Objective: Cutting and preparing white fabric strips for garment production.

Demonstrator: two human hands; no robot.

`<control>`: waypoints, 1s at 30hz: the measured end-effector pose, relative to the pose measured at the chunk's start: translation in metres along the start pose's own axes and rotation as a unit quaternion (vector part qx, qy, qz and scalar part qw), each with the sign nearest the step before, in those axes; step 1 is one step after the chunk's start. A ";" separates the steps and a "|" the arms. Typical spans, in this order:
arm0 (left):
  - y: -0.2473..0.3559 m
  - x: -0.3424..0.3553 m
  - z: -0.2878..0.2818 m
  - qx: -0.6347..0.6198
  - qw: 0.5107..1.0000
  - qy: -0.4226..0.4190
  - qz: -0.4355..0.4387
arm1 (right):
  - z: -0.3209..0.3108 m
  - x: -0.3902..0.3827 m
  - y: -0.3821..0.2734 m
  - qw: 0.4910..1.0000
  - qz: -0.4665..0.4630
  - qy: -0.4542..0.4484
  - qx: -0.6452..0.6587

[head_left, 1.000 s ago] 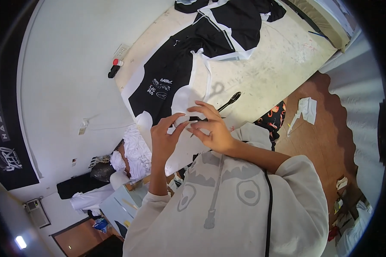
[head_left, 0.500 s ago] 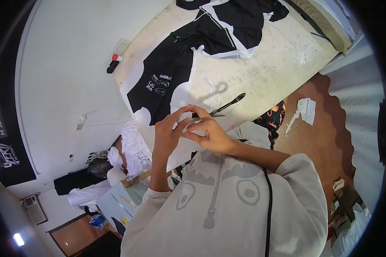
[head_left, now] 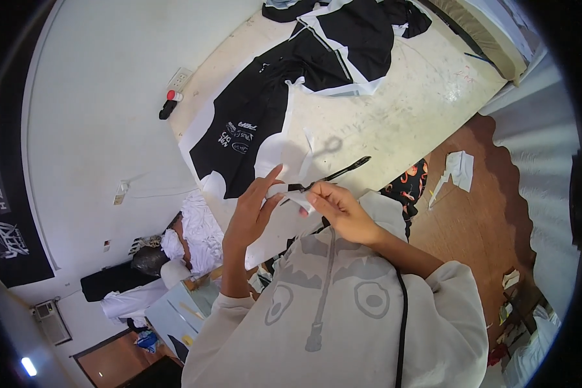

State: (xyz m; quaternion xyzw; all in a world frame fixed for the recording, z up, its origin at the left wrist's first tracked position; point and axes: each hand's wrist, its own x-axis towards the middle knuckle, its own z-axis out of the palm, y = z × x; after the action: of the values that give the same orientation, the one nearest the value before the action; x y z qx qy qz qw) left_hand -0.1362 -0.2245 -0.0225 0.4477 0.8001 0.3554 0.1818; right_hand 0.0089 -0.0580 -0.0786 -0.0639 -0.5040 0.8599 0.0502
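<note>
A small white strip of cloth or paper [head_left: 299,198] with a dark part at its top spans my two hands above the near table edge. My left hand [head_left: 247,210] grips the strip's left end between thumb and fingers, the index finger stretched out. My right hand [head_left: 344,213] pinches its other end. Black-handled scissors [head_left: 349,167] stick out beyond my right fingers, raised off the table and casting a looped shadow; the fingers hide how they are held. Past my hands lies a black and white printed garment piece [head_left: 239,139], beside a narrow white strip [head_left: 307,154].
More black and white garment pieces [head_left: 349,39] cover the far part of the pale table [head_left: 420,84]. A red-capped black object [head_left: 169,105] is by the wall. White cloth [head_left: 200,226] is heaped at left. Scraps [head_left: 459,169] lie on the brown floor at right, near a patterned black cloth [head_left: 407,187].
My hands have shifted slightly, and the right one has turned and drawn away from the left. The white strip now shows stretched between them. The scissors have moved a little lower.
</note>
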 end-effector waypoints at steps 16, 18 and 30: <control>0.007 0.006 0.022 -0.080 0.997 -0.008 -0.015 | 0.018 0.001 -0.016 0.977 0.126 -0.154 0.075; 0.002 0.006 0.023 -0.076 0.997 -0.003 0.000 | 0.015 0.002 -0.027 0.976 0.117 -0.146 0.109; -0.007 0.010 0.037 -0.031 0.996 0.024 0.075 | -0.026 0.020 -0.080 0.915 0.193 -0.043 0.352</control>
State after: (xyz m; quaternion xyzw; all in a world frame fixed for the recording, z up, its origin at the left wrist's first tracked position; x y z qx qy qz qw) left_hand -0.1228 -0.2038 -0.0531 0.4920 0.7571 0.4032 0.1488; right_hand -0.0051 0.0060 -0.0224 -0.1010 -0.1485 0.9764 -0.1198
